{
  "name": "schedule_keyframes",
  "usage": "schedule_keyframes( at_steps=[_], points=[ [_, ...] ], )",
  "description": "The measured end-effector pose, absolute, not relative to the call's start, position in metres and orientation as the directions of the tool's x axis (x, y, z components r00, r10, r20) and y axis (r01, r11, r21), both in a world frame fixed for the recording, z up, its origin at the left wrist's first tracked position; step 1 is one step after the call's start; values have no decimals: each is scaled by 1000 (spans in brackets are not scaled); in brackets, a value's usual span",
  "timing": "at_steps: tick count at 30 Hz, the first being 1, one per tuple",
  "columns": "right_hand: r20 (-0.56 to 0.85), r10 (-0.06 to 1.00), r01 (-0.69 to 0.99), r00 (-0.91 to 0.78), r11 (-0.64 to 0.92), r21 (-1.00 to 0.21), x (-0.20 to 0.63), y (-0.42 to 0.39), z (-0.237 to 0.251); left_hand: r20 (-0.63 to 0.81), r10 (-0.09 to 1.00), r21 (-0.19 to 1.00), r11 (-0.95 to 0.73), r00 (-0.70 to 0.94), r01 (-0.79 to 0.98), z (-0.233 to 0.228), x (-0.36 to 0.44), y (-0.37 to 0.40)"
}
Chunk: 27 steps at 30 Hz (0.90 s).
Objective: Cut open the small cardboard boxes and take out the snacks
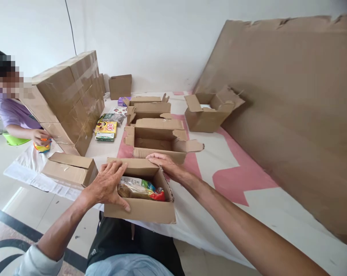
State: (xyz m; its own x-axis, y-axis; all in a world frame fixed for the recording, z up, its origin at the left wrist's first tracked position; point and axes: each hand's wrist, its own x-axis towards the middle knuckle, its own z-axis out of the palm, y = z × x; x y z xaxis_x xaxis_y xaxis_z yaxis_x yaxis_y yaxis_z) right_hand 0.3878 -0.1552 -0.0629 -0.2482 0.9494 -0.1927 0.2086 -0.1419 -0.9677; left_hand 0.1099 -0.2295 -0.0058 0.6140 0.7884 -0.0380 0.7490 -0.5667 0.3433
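Note:
A small open cardboard box (144, 210) sits right in front of me on the white and pink sheet, with colourful snack packets (140, 188) inside. My left hand (107, 184) lies spread over the box's left side, thumb reaching down its front wall. My right hand (164, 164) presses on the far flap (139, 167), folding it over the opening. Neither hand holds a loose item.
Behind it stand three more open boxes in a row (159, 143) and another at the right (209, 113). A closed small box (70, 168) lies left, a stack of taped cartons (72, 96) beyond. Snack packs (106, 130) lie beside it. A person (15, 115) sits far left. A cardboard sheet (291, 115) leans right.

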Motion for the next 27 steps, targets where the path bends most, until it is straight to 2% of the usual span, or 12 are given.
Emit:
schedule_keyframes(
  at_steps=[4, 8, 10, 12, 14, 16, 18, 21, 24, 27],
  points=[
    [-266, 903, 352, -337, -141, -925, 391, -147, -55, -25, 781, 354, -577, 624, 736, -5, 110, -228],
    [-194, 896, 416, -399, -11, -909, 396, -144, -42, 11, 784, 377, -578, 620, 724, -5, 107, -231],
    [-84, 920, 534, -382, 145, -833, 398, -150, -31, 41, 791, 391, -575, 610, 719, -7, 105, -233],
    [97, 940, 691, -326, 307, -654, 396, -163, -16, 64, 801, 405, -565, 595, 718, -9, 103, -235],
    [297, 901, 778, -315, 425, -462, 388, -181, 0, 80, 811, 416, -555, 579, 720, -12, 103, -236],
    [401, 816, 744, -416, 559, -366, 376, -200, 11, 90, 820, 420, -546, 565, 725, -15, 103, -237],
    [353, 739, 641, -574, 673, -369, 363, -216, 16, 100, 828, 418, -539, 552, 732, -17, 103, -239],
    [124, 680, 592, -723, 702, -396, 350, -230, 14, 133, 841, 413, -527, 524, 742, -20, 103, -244],
    [-64, 690, 663, -721, 661, -352, 345, -233, 11, 172, 847, 415, -526, 504, 742, -23, 103, -249],
    [-137, 702, 704, -699, 642, -302, 346, -233, 12, 193, 847, 424, -528, 496, 736, -24, 103, -252]
  ],
)
